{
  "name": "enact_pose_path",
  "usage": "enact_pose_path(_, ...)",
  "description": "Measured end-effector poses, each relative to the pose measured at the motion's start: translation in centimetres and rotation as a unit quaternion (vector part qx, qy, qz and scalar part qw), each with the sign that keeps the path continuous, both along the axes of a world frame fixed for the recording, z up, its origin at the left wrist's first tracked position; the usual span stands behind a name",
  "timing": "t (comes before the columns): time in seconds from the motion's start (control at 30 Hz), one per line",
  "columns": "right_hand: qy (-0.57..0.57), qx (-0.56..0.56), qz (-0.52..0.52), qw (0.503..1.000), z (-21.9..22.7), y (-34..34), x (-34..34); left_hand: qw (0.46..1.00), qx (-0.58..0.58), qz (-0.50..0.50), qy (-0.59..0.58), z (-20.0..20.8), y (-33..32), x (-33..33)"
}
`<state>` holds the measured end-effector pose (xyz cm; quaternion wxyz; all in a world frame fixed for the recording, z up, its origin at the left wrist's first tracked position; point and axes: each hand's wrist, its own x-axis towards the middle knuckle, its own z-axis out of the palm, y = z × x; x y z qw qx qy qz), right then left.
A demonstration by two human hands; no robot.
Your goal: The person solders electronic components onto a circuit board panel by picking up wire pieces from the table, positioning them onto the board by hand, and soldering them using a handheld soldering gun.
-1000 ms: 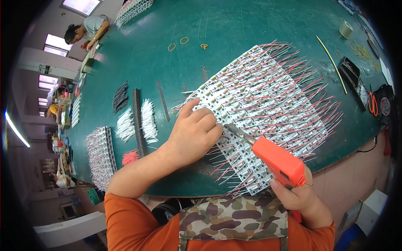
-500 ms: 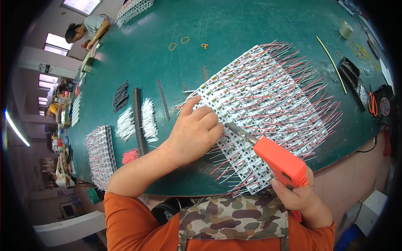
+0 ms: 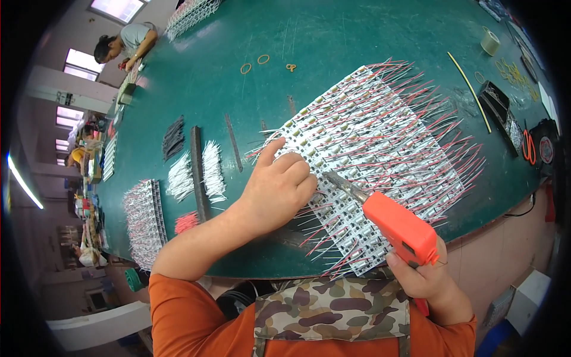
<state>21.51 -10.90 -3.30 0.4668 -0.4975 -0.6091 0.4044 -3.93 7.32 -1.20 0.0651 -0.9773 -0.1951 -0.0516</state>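
The right hand (image 3: 424, 277) wraps round a red plastic soldering gun (image 3: 399, 225). By the green table's (image 3: 238, 101) near edge lies a white, wire-bristled circuit-board panel (image 3: 380, 157); at its left edge, the half-curled left hand (image 3: 279, 185) hides any hold.

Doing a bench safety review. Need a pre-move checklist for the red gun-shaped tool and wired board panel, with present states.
1. Right hand gripping the red gun-shaped tool: ok.
2. Metal tip well away from the left hand: not ok, it points close beside the fingers.
3. Tip touching a board: cannot tell.
4. Left fingertips' hold on a part: cannot tell, the hand hides it.
5. Board panel lying on the green table: ok.
6. White wire piles apart from the panel: ok, off to its left.
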Motion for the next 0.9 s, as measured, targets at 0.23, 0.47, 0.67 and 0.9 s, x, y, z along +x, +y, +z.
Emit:
enact_pose_path(0.23,-0.004,0.009,-0.004,1.0,-0.23,-0.43,0.21,1.0,-0.002,0.008,-0.03,-0.5,-0.02,-0.17)
enact_pose_path(0.47,0.004,0.011,-0.01,1.0,-0.3,-0.66,0.32,0.996,-0.028,0.033,-0.073,-0.22,-0.1,-0.23)
enact_pose_path(0.67,-0.012,0.019,-0.003,1.0,-0.1,-0.63,0.44,0.999,-0.023,-0.004,-0.043,0.05,-0.3,0.09)
enact_pose_path(0.9,-0.012,0.028,0.002,1.0,-0.47,-0.48,0.34,1.0,-0.029,-0.008,-0.004,0.46,-0.11,0.27)
